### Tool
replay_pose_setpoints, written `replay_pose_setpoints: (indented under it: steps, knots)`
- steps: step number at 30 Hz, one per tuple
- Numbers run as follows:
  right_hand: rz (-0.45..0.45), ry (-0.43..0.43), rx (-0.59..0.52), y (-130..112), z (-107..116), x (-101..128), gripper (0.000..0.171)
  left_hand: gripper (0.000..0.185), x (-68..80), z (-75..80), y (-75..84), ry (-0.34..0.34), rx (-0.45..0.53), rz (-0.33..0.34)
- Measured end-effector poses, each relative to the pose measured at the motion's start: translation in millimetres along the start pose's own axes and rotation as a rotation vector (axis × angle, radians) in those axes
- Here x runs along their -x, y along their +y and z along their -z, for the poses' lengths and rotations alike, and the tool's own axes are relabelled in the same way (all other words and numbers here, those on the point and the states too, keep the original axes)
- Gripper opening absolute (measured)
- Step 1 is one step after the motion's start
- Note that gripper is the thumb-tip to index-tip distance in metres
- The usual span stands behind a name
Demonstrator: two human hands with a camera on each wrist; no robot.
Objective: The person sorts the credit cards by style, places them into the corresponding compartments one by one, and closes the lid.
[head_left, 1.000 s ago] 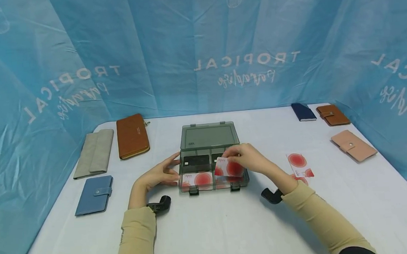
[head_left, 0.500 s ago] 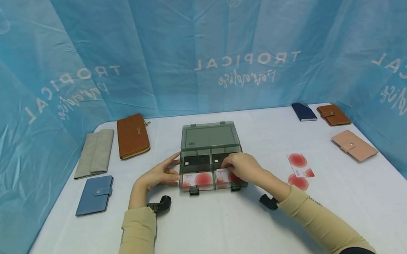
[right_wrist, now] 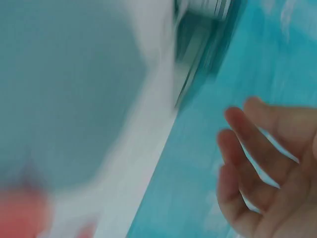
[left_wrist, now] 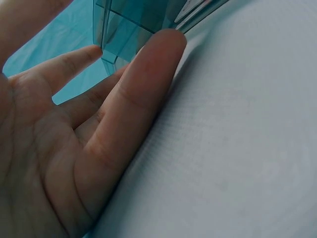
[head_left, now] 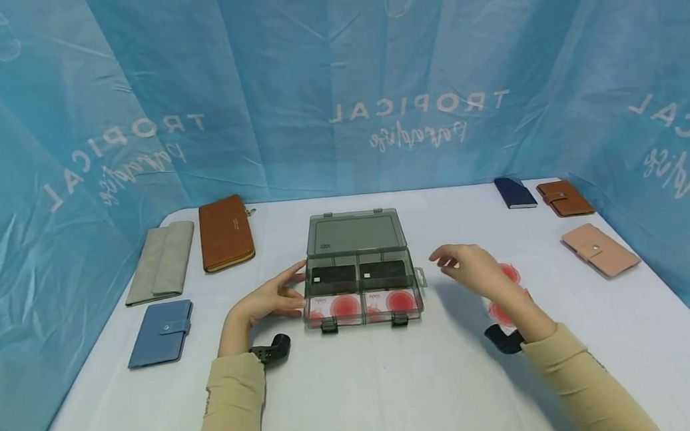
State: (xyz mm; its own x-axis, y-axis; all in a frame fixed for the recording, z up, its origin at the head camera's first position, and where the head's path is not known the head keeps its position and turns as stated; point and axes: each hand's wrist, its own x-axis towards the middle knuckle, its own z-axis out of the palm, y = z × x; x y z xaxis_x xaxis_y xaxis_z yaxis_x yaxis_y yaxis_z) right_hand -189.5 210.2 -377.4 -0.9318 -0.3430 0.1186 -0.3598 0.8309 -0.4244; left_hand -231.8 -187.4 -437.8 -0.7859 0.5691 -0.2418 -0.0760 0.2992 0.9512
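7 wallets (head_left: 226, 232), 1 box (head_left: 355, 233), 4 boxed cards (head_left: 334, 306), 2 hands (head_left: 269, 299).

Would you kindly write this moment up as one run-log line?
left hand: open, touching organizer box left side | right hand: open, empty, over loose cards | box: lid open, cards in four compartments

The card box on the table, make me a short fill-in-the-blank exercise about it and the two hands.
1. The lid of the grey card box is ____.
2. The left hand touches the box's ____ side.
3. The right hand holds ____.
4. The two front compartments hold white cards with ____ circles.

Missing words: open; left; nothing; red
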Motion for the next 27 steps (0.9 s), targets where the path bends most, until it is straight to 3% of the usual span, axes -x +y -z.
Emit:
replay_pose_setpoints:
  steps: [5, 10, 14, 20, 25, 27]
  knots:
    - [-0.113, -0.193, -0.059, 48, 22, 17, 0.045, 0.089, 0.2, -0.3, 0.4, -0.006, 0.014, -0.004]
    - [-0.286, -0.373, 0.034, 75, 31, 30, 0.080, 0.088, -0.4, -0.1, 0.2, -0.004, 0.003, 0.000]
    - [-0.335, -0.423, 0.114, 84, 32, 33, 0.085, 0.089, -0.3, -0.3, 0.2, 0.002, 0.003, 0.005]
    - [-0.297, -0.351, 0.215, 90, 28, 25, 0.084, 0.089, 0.7, -0.5, 0.3, 0.003, 0.007, 0.003]
    - [-0.282, -0.137, 0.213, 91, 21, 14, 0.070, 0.088, 0.3, -1.4, 0.7, 0.008, -0.002, 0.010]
    - [-0.286, -0.053, 0.136, 87, 21, 11, 0.055, 0.087, 0.0, -1.7, 0.4, 0.009, -0.006, 0.014]
